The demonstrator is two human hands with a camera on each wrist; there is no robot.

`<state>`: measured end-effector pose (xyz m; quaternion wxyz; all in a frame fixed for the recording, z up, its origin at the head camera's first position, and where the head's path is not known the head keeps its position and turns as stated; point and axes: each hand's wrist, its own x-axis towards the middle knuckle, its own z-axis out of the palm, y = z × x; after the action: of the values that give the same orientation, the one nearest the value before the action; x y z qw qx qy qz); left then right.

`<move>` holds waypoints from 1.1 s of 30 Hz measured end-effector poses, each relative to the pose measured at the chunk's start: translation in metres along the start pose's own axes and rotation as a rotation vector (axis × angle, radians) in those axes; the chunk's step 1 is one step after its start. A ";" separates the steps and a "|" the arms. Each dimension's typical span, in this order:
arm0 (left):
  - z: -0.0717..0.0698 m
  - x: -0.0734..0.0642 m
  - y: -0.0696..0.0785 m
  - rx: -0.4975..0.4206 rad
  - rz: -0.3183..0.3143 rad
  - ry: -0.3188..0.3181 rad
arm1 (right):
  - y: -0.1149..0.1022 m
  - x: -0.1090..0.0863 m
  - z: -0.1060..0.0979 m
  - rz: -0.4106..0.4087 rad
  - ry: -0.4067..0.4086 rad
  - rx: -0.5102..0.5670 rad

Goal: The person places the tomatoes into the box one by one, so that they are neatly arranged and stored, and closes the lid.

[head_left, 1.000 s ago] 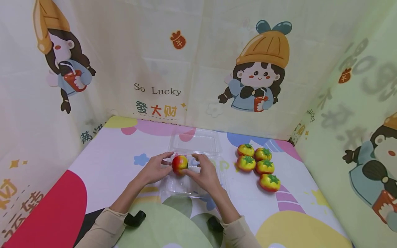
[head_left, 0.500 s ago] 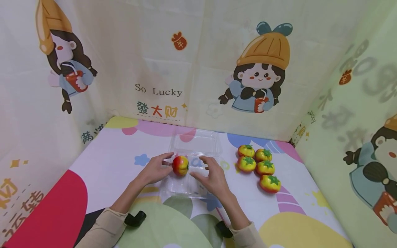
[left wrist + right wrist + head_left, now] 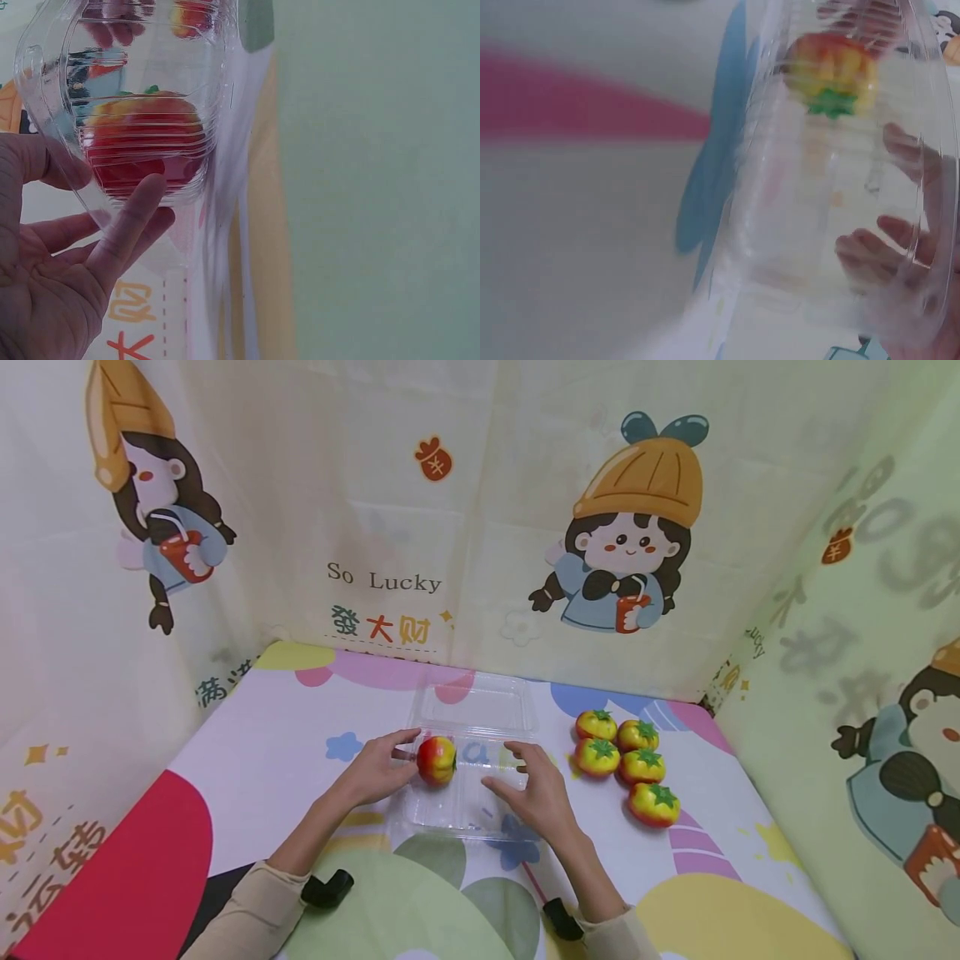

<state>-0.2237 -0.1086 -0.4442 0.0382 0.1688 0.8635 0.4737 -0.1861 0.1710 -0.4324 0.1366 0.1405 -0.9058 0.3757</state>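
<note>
A toy fruit (image 3: 437,760), red and yellow with a green leaf cap, lies on its side at the left of a clear plastic box (image 3: 480,822). The box stands with its hinged lid (image 3: 476,703) laid back. My left hand (image 3: 378,768) is at the box's left end, fingers spread beside the fruit; in the left wrist view its fingertips (image 3: 154,184) touch or nearly touch the plastic wall. My right hand (image 3: 538,789) hovers at the box's right side, fingers apart and holding nothing; the right wrist view shows its fingers (image 3: 877,259) through the plastic.
Several similar toy fruits (image 3: 642,766) with green caps stand grouped to the right of the box. A patterned cloth (image 3: 277,777) covers the table. Printed curtains (image 3: 480,527) enclose the back and sides.
My right hand has let go of the toy fruit and moved right, away from it. The fruit stays at the box's left. The left hand has barely moved.
</note>
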 end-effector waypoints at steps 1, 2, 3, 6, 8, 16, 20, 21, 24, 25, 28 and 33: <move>0.000 0.000 0.000 0.002 -0.001 0.001 | 0.001 0.000 -0.001 0.002 0.004 0.000; 0.000 0.000 0.000 0.002 -0.003 0.001 | 0.003 -0.001 -0.003 0.006 0.007 0.001; 0.000 0.000 0.000 0.003 -0.004 0.001 | 0.005 -0.001 -0.004 0.011 0.010 0.001; 0.000 0.001 0.000 0.003 -0.009 0.001 | 0.009 -0.002 -0.009 0.039 0.010 -0.002; 0.000 0.001 0.001 0.003 -0.011 0.002 | 0.010 -0.002 -0.012 0.068 0.003 -0.001; 0.000 0.001 0.000 0.001 -0.017 0.003 | 0.017 -0.004 -0.021 0.085 0.017 -0.027; 0.000 0.001 0.000 0.004 -0.025 0.001 | 0.021 -0.005 -0.026 0.096 0.019 -0.034; 0.000 0.001 0.000 0.004 -0.027 0.000 | 0.022 -0.005 -0.027 0.097 0.020 -0.035; 0.000 0.001 0.000 0.004 -0.028 -0.001 | 0.026 -0.005 -0.031 0.092 0.025 -0.039; 0.000 0.000 0.001 0.003 -0.028 -0.001 | 0.028 -0.005 -0.032 0.088 0.028 -0.044; 0.000 0.000 0.001 -0.001 -0.026 -0.003 | 0.031 -0.005 -0.034 0.084 0.040 -0.055; -0.001 0.000 0.002 0.003 -0.021 -0.002 | 0.035 -0.005 -0.040 0.085 0.054 -0.073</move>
<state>-0.2230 -0.1084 -0.4424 0.0438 0.1605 0.8659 0.4718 -0.1890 0.2242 -0.4299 0.1500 0.0865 -0.9200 0.3515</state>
